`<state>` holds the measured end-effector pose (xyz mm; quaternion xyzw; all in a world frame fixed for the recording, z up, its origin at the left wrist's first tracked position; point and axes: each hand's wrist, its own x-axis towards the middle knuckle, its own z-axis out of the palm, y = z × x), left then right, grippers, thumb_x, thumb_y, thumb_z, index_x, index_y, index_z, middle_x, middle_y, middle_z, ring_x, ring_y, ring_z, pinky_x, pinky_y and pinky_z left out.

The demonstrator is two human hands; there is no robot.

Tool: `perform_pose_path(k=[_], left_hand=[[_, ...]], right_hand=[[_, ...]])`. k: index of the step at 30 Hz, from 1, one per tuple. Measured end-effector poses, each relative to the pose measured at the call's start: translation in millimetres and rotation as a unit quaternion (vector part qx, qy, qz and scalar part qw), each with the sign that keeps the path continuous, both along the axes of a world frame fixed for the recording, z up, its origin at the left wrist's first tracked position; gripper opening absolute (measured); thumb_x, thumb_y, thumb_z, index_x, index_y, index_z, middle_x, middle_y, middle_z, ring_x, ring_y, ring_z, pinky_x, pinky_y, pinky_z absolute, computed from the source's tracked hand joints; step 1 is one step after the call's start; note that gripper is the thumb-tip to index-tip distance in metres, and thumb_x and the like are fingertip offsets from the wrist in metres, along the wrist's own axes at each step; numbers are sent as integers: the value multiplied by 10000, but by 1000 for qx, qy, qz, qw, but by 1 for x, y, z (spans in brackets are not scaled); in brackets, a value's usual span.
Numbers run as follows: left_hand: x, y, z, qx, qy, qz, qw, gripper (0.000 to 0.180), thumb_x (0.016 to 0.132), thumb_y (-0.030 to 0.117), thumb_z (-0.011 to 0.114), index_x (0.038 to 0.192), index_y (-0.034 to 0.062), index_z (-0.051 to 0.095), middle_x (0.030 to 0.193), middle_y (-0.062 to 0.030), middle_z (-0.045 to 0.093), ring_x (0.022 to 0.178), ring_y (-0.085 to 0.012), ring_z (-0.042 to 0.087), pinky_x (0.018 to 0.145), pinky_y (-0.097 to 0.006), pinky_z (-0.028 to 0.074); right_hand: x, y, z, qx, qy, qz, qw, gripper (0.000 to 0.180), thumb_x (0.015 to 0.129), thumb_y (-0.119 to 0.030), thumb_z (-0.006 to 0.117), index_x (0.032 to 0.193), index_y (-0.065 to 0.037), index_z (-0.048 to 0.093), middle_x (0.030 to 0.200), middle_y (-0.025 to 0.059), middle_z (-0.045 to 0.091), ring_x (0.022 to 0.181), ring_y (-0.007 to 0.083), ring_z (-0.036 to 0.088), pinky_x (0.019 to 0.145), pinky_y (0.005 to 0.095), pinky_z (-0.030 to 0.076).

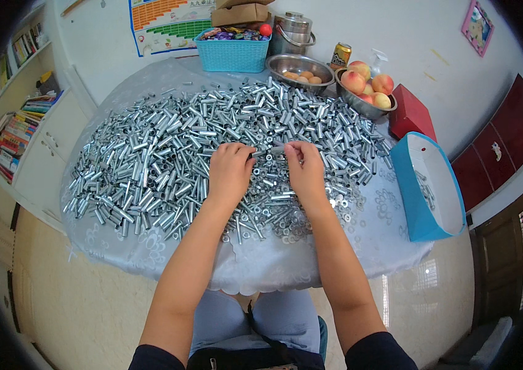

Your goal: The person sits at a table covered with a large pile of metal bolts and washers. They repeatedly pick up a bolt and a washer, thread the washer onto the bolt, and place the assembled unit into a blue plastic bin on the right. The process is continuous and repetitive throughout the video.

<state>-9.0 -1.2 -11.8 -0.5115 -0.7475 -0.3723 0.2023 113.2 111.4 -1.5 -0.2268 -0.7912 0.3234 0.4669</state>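
Both hands are over a wide heap of shiny metal sleeves, bolts, nuts and washers. My left hand is closed in a pinch on a thin metal piece that looks like a bolt. Facing it, my right hand has thumb and fingers closed on a short grey metal sleeve. The two pieces lie nearly in line between my fingertips; whether they are joined I cannot tell. Hex nuts lie below this gap, and flat washers are spread beside my right wrist.
A blue open box with a few metal parts inside stands at the right. Behind the heap are a blue basket, a steel bowl of eggs, a bowl of peaches, a can and a red box.
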Motion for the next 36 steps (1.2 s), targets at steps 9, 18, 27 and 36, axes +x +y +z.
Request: perform_pose_path(k=[9,18,27,36], left_hand=[[1,-4,5,8,-44,-5,999,175,752,84,637,926,66,630,927,-90,606,910,-295,543,805,-392,420],[-15,-15,6,-57,-42,49,996,171,762,40,591,922,54,651,934,-106,627,920,-308,551,828,-402,434],[-17,-16,8,-65,23,47,996,114,709,133,685,806,75,670,846,-57,624,836,-268,545,762,-374,437],[-13,-11,3,-53,21,68,996,150,763,126,642,890,53,611,826,-93,601,831,-275,543,748,-385,432]], right_hand=[[1,-6,15,-479,168,188,841,247,929,-253,502,927,-12,560,905,109,618,731,166,599,651,253,481],[6,-1,6,-441,92,149,880,257,900,-265,550,961,-16,545,797,55,606,547,63,493,474,188,375],[-2,-12,-1,-325,55,227,917,277,848,-75,600,1097,30,537,947,77,627,832,96,587,705,199,470],[-1,-15,2,-280,56,273,919,247,809,-7,626,1054,-3,594,1002,40,620,886,88,558,770,211,453]])
